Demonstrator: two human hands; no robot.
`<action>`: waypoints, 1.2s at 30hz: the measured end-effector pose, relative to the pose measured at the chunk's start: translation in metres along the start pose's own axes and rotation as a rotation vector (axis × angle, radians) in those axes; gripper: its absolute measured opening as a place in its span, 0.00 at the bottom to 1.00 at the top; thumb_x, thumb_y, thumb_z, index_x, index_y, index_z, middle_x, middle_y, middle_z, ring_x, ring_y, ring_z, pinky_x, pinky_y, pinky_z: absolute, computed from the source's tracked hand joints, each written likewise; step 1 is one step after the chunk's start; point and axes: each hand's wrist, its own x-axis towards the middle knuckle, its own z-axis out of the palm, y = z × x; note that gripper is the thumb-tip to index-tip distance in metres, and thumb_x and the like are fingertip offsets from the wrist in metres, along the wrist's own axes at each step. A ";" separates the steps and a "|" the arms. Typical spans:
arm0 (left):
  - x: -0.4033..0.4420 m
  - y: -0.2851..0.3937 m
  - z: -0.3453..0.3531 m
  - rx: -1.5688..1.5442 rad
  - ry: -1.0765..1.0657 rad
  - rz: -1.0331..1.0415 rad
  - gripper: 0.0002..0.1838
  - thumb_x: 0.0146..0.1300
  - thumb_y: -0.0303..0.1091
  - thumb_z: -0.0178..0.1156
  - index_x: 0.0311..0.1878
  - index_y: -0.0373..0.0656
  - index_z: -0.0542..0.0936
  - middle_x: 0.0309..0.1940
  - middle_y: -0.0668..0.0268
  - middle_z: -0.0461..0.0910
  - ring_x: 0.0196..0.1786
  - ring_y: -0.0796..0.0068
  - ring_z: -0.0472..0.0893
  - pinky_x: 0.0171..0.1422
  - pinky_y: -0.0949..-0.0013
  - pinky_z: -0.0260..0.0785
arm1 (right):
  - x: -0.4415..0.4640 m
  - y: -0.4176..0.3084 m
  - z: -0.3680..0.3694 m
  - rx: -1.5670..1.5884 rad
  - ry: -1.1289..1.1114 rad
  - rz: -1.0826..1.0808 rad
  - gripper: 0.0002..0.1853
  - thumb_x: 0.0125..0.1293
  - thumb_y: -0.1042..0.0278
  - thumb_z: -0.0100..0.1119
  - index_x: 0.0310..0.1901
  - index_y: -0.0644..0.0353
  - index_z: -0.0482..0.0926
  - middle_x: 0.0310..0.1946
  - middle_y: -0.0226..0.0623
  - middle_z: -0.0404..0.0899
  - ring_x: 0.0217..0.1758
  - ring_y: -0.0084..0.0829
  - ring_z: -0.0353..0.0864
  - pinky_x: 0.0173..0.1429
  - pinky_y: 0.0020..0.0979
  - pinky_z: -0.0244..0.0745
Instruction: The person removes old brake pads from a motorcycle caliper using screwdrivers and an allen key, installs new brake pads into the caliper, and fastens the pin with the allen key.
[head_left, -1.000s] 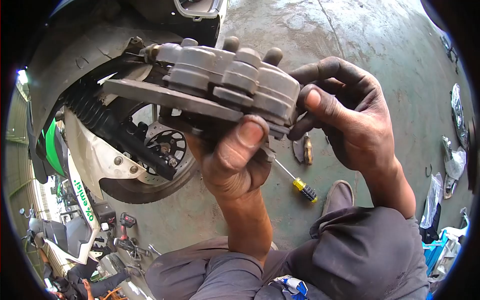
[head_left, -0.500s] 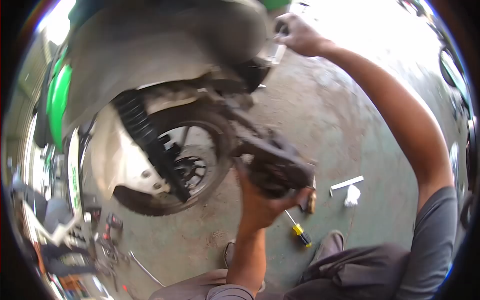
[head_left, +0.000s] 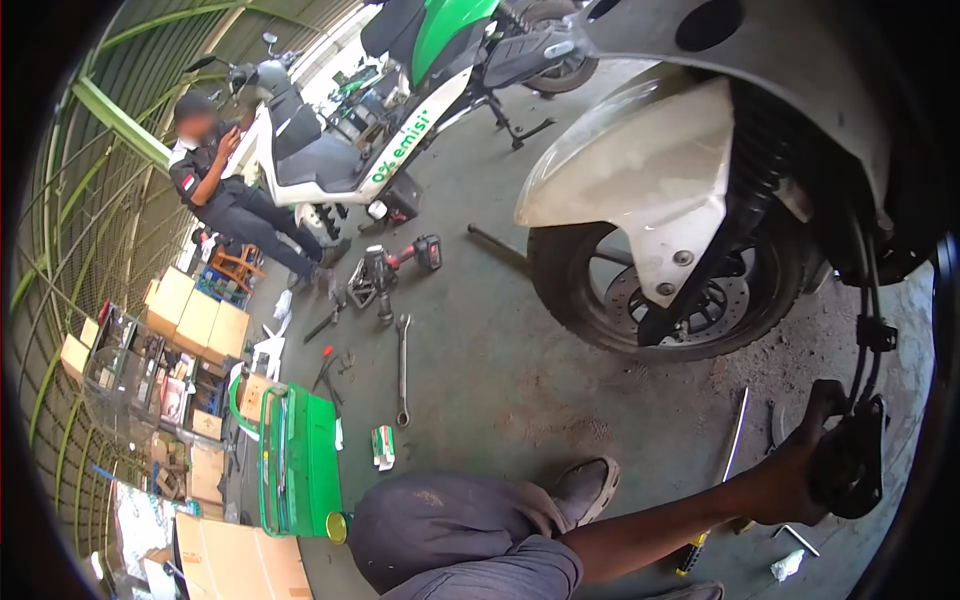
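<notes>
At the lower right, my left hand [head_left: 785,485] is closed round a dark brake caliper [head_left: 858,462]. Two black hoses [head_left: 872,310] run from the caliper up to the scooter. The scooter's front wheel [head_left: 575,300], with a brake disc inside and a pale fender [head_left: 640,160] over it, stands to the upper left of my hand. A screwdriver [head_left: 735,440] lies on the floor beneath my forearm. Close to the caliper are a hex key [head_left: 800,541] and a crumpled white piece [head_left: 787,566]. My right hand is outside the view.
A combination wrench [head_left: 403,370], a red-and-black power tool [head_left: 400,260] and a small box [head_left: 383,447] lie on the floor. A green toolbox [head_left: 320,460] stands left of my knee. Another scooter [head_left: 330,165] and a person [head_left: 225,190] are at the upper left, above cardboard boxes [head_left: 195,320].
The view has swung left. The caliper, still in my left hand, now appears at the lower right. My right hand, earlier beside the caliper and then raised toward the scooter, has left the view.
</notes>
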 end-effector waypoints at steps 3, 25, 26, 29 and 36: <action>0.000 0.007 0.003 -0.239 -0.037 -0.206 0.58 0.46 0.18 0.69 0.69 0.49 0.34 0.64 0.54 0.58 0.63 0.67 0.65 0.67 0.66 0.58 | -0.041 -0.044 -0.045 0.268 0.017 0.046 0.14 0.65 0.72 0.51 0.49 0.69 0.75 0.42 0.44 0.77 0.40 0.34 0.77 0.42 0.33 0.75; 0.033 -0.003 0.048 -0.997 -0.085 -0.105 0.46 0.64 0.74 0.34 0.71 0.44 0.56 0.58 0.53 0.73 0.61 0.53 0.75 0.62 0.44 0.70 | -0.338 -0.230 -0.125 -0.535 -0.052 -0.075 0.13 0.54 0.89 0.57 0.41 0.65 0.78 0.32 0.44 0.78 0.32 0.37 0.83 0.35 0.32 0.76; 0.033 -0.002 0.046 -0.965 -0.107 -0.094 0.45 0.65 0.74 0.34 0.72 0.45 0.55 0.59 0.52 0.72 0.61 0.53 0.75 0.61 0.43 0.72 | -0.338 -0.230 -0.123 -0.620 -0.058 -0.130 0.13 0.54 0.88 0.58 0.41 0.65 0.78 0.32 0.44 0.78 0.32 0.39 0.83 0.35 0.34 0.76; 0.030 0.007 0.044 -0.871 -0.055 -0.061 0.42 0.67 0.71 0.33 0.72 0.48 0.54 0.61 0.53 0.71 0.61 0.53 0.75 0.60 0.45 0.74 | -0.339 -0.229 -0.118 -0.585 -0.058 -0.145 0.13 0.55 0.88 0.56 0.42 0.67 0.79 0.33 0.44 0.78 0.31 0.36 0.81 0.35 0.30 0.75; 0.033 0.003 0.047 -0.884 -0.028 -0.065 0.39 0.68 0.70 0.32 0.71 0.50 0.56 0.58 0.55 0.72 0.58 0.58 0.78 0.57 0.51 0.77 | -0.337 -0.239 -0.121 -0.648 -0.101 -0.187 0.17 0.52 0.91 0.53 0.43 0.65 0.81 0.32 0.44 0.77 0.30 0.36 0.81 0.35 0.31 0.75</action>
